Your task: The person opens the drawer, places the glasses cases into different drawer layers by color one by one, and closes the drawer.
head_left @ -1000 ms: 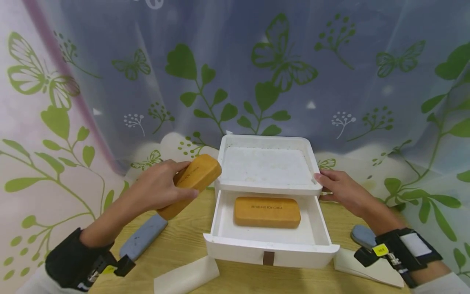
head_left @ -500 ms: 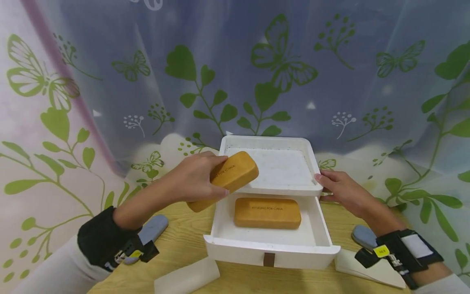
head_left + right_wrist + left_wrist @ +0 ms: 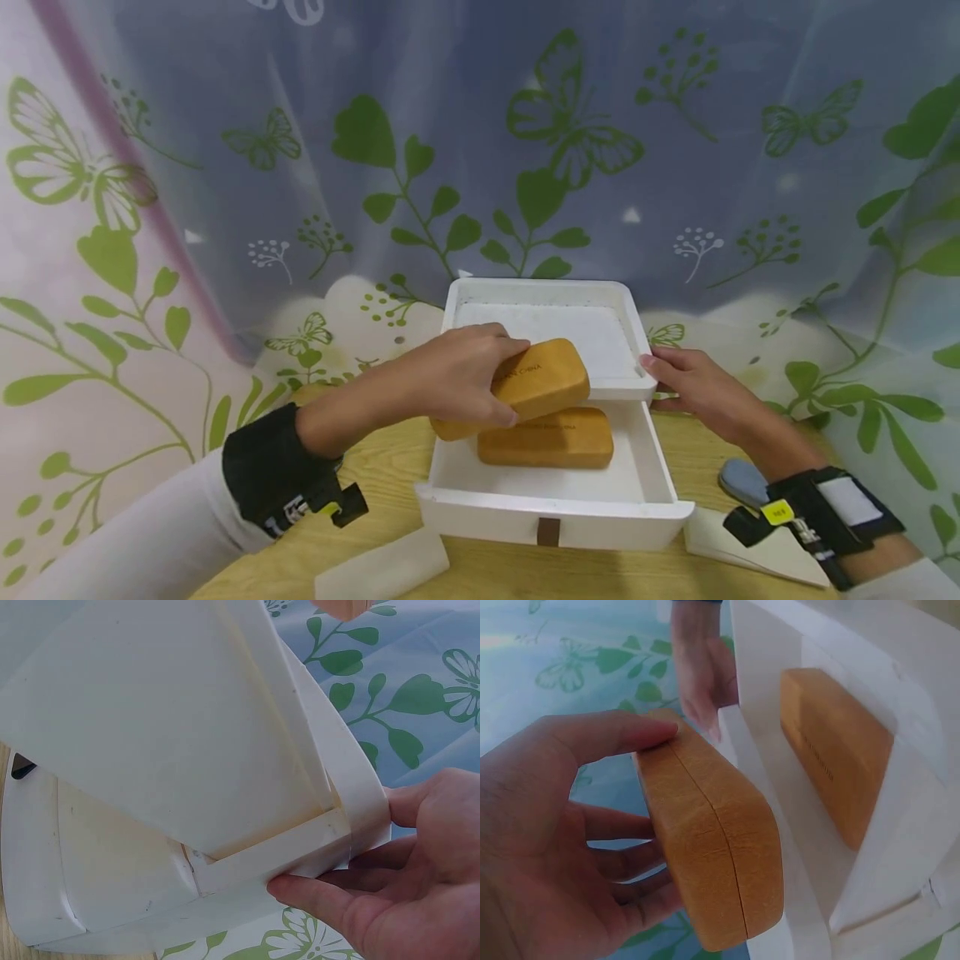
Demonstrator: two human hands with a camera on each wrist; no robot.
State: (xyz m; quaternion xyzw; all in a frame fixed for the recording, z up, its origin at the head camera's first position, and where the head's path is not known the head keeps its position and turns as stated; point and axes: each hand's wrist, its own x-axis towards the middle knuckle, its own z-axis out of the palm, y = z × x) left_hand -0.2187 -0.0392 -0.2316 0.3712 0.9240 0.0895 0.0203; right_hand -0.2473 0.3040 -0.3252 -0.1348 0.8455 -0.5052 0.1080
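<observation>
My left hand [image 3: 465, 375] grips a tan glasses case [image 3: 547, 385], thumb on one side and fingers on the other. The case is tilted and hangs above the pulled-out drawer [image 3: 633, 482] of a small white drawer box [image 3: 618, 389]. A second tan glasses case [image 3: 558, 448] lies flat inside that drawer, partly covered by the held one in the head view. In the left wrist view a seam runs along the held case's end. My right hand [image 3: 690, 379] holds the box's right side, thumb on the upper rim and fingers against the side wall.
A blue-grey case [image 3: 738, 481] lies on the wooden table right of the box. Cream folded sheets lie at the front left [image 3: 382, 565] and front right [image 3: 750, 546]. A patterned curtain [image 3: 480, 150] hangs close behind the box.
My left hand has carried the tan glasses case rightward from beside the box to above the drawer. The left arm now hides the blue-grey case on the left. My right hand has stayed put.
</observation>
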